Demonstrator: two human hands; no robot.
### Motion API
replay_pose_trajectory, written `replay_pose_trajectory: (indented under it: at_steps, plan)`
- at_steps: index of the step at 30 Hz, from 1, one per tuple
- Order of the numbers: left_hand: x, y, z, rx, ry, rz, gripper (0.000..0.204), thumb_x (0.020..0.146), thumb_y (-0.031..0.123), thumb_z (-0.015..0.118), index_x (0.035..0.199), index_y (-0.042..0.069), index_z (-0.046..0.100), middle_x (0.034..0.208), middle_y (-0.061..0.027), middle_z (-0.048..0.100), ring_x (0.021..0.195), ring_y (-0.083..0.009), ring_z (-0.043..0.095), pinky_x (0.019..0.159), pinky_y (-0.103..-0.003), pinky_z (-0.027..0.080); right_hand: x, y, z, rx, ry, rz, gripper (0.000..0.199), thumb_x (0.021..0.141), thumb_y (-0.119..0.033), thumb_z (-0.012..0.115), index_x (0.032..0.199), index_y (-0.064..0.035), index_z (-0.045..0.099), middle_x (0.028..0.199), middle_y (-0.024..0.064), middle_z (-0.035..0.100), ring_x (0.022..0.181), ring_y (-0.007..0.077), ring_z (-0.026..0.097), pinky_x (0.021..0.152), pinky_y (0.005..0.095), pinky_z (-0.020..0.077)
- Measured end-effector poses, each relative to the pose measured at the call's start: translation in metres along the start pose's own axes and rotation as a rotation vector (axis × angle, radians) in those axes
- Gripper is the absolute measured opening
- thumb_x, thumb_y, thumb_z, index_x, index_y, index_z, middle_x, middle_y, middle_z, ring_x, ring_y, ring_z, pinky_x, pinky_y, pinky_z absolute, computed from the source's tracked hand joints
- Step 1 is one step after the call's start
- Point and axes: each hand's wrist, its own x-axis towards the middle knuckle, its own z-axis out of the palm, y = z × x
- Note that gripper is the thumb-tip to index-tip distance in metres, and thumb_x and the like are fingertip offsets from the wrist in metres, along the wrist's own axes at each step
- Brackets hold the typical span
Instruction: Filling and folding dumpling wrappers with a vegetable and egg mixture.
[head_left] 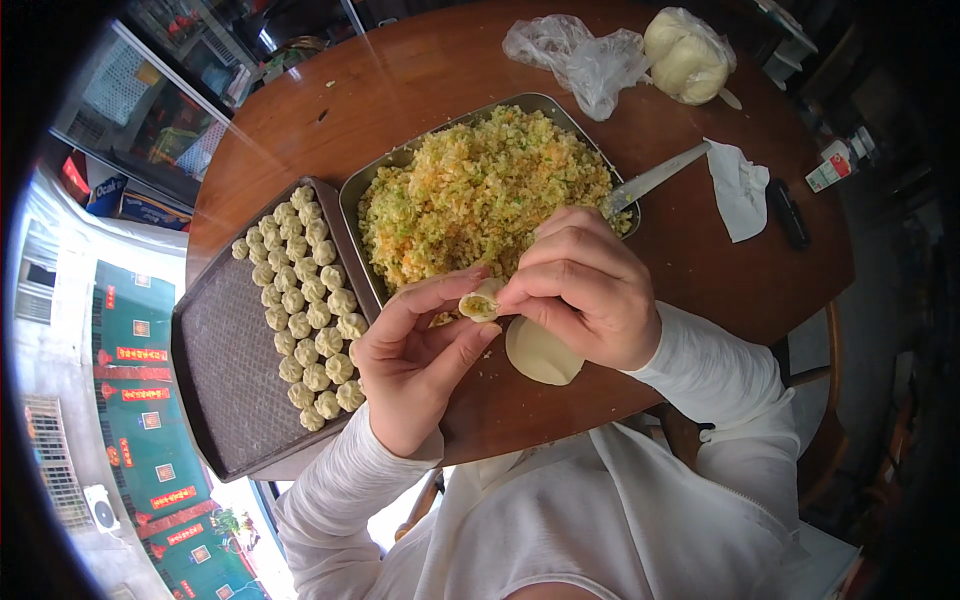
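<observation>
Between my hands is a small filled dumpling (pixel 479 306), its pale wrapper still gaping at the top with yellowish filling showing inside. My left hand (pixel 415 340) cups it between thumb and fingers. The fingertips of my right hand (pixel 585 285) pinch the wrapper's right edge. Just below the right hand, a stack of round dough wrappers (pixel 542 352) lies on the table; how many it holds I cannot tell. Behind my hands stands a metal tray heaped with chopped yellow, orange and green filling (pixel 480 185). A flat metal spatula (pixel 660 178) leans over the tray's right rim.
A dark baking tray (pixel 225 350) at the left carries rows of pleated dumplings (pixel 315 315) along its right side. On the wooden table (pixel 680 250) are a clear plastic bag (pixel 585 60), wrapped dough (pixel 688 58), a white paper towel (pixel 738 190) and a black pen-like object (pixel 789 213).
</observation>
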Motion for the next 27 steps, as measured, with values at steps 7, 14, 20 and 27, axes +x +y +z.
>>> replay_pose_trajectory:
  at_steps: [7, 14, 20, 27]
  plan:
    - [0.0002, -0.0047, 0.0007, -0.03, 0.004, 0.058, 0.041, 0.084, -0.017, 0.064, 0.121, -0.004, 0.054, 0.128, -0.0173, 0.057, 0.121, -0.0228, 0.056, 0.097, -0.031, 0.056, -0.0012, 0.0016, 0.0036, 0.037, 0.007, 0.008, 0.022, 0.071, -0.004, 0.08, 0.09, -0.0072, 0.068, 0.086, 0.0043, 0.06, 0.08, 0.0241, 0.057, 0.073, 0.037, 0.0469]
    - [0.0022, -0.0042, -0.0021, -0.033, 0.023, 0.082, 0.035, 0.086, -0.013, 0.065, 0.118, -0.004, 0.054, 0.126, -0.0192, 0.06, 0.113, -0.0197, 0.061, 0.094, -0.031, 0.055, -0.0001, -0.0015, 0.0053, 0.02, -0.002, -0.018, 0.021, 0.075, -0.01, 0.078, 0.094, -0.0109, 0.068, 0.089, 0.0016, 0.06, 0.081, 0.0218, 0.057, 0.076, 0.0368, 0.0449]
    - [-0.0002, -0.0004, 0.0007, -0.048, 0.013, 0.059, 0.034, 0.088, -0.01, 0.064, 0.12, -0.005, 0.054, 0.127, -0.0208, 0.06, 0.111, -0.0206, 0.063, 0.096, -0.031, 0.053, -0.0013, 0.0014, 0.0025, -0.02, 0.0, -0.068, 0.025, 0.071, -0.008, 0.082, 0.093, -0.0103, 0.07, 0.088, 0.0016, 0.06, 0.081, 0.0222, 0.056, 0.076, 0.0383, 0.0465]
    - [-0.0009, -0.0025, 0.0009, -0.067, 0.009, 0.056, 0.036, 0.09, -0.011, 0.061, 0.125, -0.007, 0.053, 0.128, -0.0205, 0.06, 0.112, -0.0222, 0.064, 0.096, -0.031, 0.053, 0.0033, -0.0026, -0.0012, 0.051, -0.018, -0.015, 0.022, 0.071, -0.006, 0.081, 0.089, -0.0093, 0.07, 0.089, 0.0027, 0.061, 0.082, 0.023, 0.056, 0.078, 0.0387, 0.0469]
